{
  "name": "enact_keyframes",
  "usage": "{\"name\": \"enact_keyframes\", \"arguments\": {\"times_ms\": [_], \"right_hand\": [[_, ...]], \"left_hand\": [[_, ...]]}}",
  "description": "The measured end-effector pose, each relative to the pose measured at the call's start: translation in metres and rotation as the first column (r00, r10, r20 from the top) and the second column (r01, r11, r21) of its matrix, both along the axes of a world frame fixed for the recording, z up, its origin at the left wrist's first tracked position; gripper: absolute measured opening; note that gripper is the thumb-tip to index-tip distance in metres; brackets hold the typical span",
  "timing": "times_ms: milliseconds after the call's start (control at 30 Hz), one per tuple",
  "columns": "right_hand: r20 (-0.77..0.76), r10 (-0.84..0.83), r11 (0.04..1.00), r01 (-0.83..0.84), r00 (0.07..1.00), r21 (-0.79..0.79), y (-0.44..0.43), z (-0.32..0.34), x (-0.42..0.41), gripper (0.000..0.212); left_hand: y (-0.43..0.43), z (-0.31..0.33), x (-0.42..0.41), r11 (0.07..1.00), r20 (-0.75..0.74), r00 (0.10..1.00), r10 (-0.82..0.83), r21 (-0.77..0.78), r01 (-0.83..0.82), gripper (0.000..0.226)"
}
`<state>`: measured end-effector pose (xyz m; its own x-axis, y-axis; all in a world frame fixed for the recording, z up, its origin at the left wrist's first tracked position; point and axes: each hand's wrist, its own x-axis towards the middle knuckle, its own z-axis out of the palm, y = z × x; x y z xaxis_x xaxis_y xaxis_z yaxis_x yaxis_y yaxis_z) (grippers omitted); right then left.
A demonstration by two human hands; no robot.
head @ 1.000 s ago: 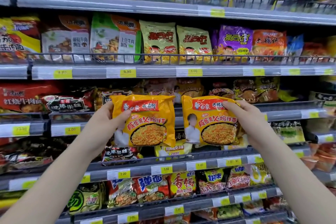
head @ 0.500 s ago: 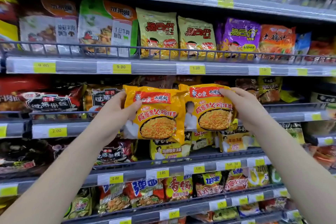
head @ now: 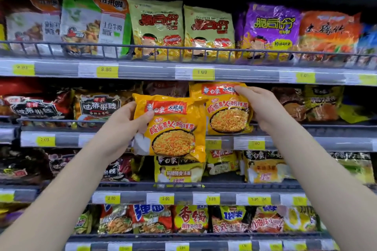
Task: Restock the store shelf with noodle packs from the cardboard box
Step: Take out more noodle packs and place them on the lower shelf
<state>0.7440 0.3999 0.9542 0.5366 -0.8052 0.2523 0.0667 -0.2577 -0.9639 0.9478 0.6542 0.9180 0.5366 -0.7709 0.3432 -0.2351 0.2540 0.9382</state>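
Observation:
I hold two identical orange-yellow noodle packs, each with a red banner and a bowl picture. My left hand grips the left pack by its left edge, in front of the shelf rail. My right hand grips the right pack at its top right corner. That pack is higher and farther in, at the mouth of the middle shelf, its top just under the shelf above. The left pack overlaps its lower left corner. The cardboard box is not in view.
Noodle packs fill the shelves above, below and to both sides. Dark packs stand left of my hands, brown ones to the right. A wire rail fronts the upper shelf. Yellow price tags line the edges.
Both hands have risen and moved toward the middle shelf. The right pack has gone higher and deeper than the left one, which now overlaps it.

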Motion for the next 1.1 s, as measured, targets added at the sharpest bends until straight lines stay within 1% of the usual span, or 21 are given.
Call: {"name": "enact_keyframes", "arguments": {"times_ms": [67, 100, 133, 200, 233, 367, 400, 467, 500, 567, 600, 667, 733, 800, 867, 933, 1000, 1033, 1100], "right_hand": [[0.023, 0.017, 0.999, -0.018, 1.000, 0.041, -0.028, -0.001, 0.008, 0.108], [0.048, 0.025, 0.998, -0.028, 0.999, 0.060, -0.034, 0.000, 0.013, 0.110], [0.072, 0.026, 0.997, -0.031, 0.997, 0.074, -0.036, 0.001, 0.016, 0.095], [0.098, 0.017, 0.994, -0.027, 0.995, 0.103, -0.028, 0.007, 0.022, 0.045], [0.104, -0.023, 0.993, 0.010, 0.994, 0.118, -0.029, 0.009, 0.026, 0.034], [0.126, -0.049, 0.985, 0.027, 0.991, 0.168, -0.043, 0.015, 0.045, 0.036], [0.101, -0.037, 0.983, 0.018, 0.994, 0.183, -0.047, 0.016, 0.049, 0.037], [0.036, -0.022, 0.989, 0.017, 0.999, 0.144, -0.054, 0.016, 0.057, 0.028], [0.018, -0.016, 0.991, 0.013, 1.000, 0.136, -0.054, 0.016, 0.060, 0.034], [0.002, -0.001, 0.988, 0.000, 1.000, 0.152, -0.059, 0.015, 0.068, 0.070], [-0.007, 0.006, 0.989, -0.005, 1.000, 0.149, -0.058, 0.016, 0.071, 0.083], [-0.027, -0.013, 0.984, 0.018, 1.000, 0.179, -0.057, 0.014, 0.077, 0.101], [-0.058, -0.054, 0.978, 0.064, 0.997, 0.197, -0.057, 0.011, 0.081, 0.101], [-0.100, -0.094, 0.981, 0.109, 0.991, 0.159, -0.061, 0.007, 0.084, 0.094], [-0.109, -0.099, 0.984, 0.114, 0.989, 0.138, -0.066, 0.003, 0.089, 0.092], [-0.124, -0.105, 0.991, 0.114, 0.987, 0.071, -0.065, -0.001, 0.091, 0.083], [-0.156, -0.117, 0.993, 0.114, 0.981, -0.028, -0.064, -0.003, 0.091, 0.070], [-0.170, -0.123, 0.992, 0.114, 0.978, -0.060, -0.065, -0.004, 0.092, 0.068], [-0.205, -0.141, 0.985, 0.116, 0.968, -0.128, -0.066, -0.005, 0.094, 0.068]], "left_hand": [[-0.007, 0.000, -0.007, 1.000, 0.004, 1.000, 0.026, -0.009, -0.026, 0.007], [-0.009, -0.001, -0.010, 0.999, 0.002, 0.999, 0.034, -0.006, -0.034, 0.006], [-0.010, -0.003, -0.012, 0.999, -0.007, 0.999, 0.039, -0.007, -0.039, 0.004], [-0.012, -0.005, -0.015, 0.999, -0.009, 0.999, 0.041, 0.000, -0.041, 0.005], [-0.013, -0.006, -0.016, 0.999, -0.005, 0.999, 0.048, 0.008, -0.048, 0.005], [-0.012, -0.006, -0.016, 0.998, 0.000, 0.999, 0.052, 0.032, -0.052, 0.010], [-0.013, -0.006, -0.014, 0.998, 0.003, 0.999, 0.049, 0.038, -0.049, 0.010], [-0.015, -0.007, -0.012, 0.997, 0.009, 0.998, 0.055, 0.045, -0.056, 0.011], [-0.017, -0.006, -0.012, 0.997, 0.012, 0.998, 0.054, 0.048, -0.055, 0.011], [-0.021, -0.005, -0.012, 0.998, 0.010, 0.999, 0.044, 0.037, -0.045, 0.007], [-0.023, -0.006, -0.011, 0.998, 0.014, 0.999, 0.043, 0.035, -0.044, 0.008], [-0.026, -0.008, -0.009, 0.998, 0.010, 0.999, 0.044, 0.035, -0.044, 0.010], [-0.029, -0.010, -0.008, 0.999, 0.015, 0.999, 0.039, 0.033, -0.039, 0.010], [-0.031, -0.011, -0.008, 1.000, 0.009, 1.000, 0.023, 0.016, -0.023, 0.012], [-0.034, -0.014, -0.007, 1.000, 0.013, 1.000, 0.004, 0.014, -0.004, 0.030], [-0.037, -0.016, -0.007, 1.000, 0.021, 1.000, -0.011, 0.020, 0.010, 0.037], [-0.039, -0.018, -0.006, 1.000, 0.018, 1.000, -0.019, 0.025, 0.019, 0.034], [-0.040, -0.018, -0.005, 0.999, 0.016, 1.000, -0.018, 0.029, 0.017, 0.033], [-0.040, -0.018, -0.004, 1.000, 0.014, 1.000, -0.020, 0.023, 0.019, 0.039]]}}
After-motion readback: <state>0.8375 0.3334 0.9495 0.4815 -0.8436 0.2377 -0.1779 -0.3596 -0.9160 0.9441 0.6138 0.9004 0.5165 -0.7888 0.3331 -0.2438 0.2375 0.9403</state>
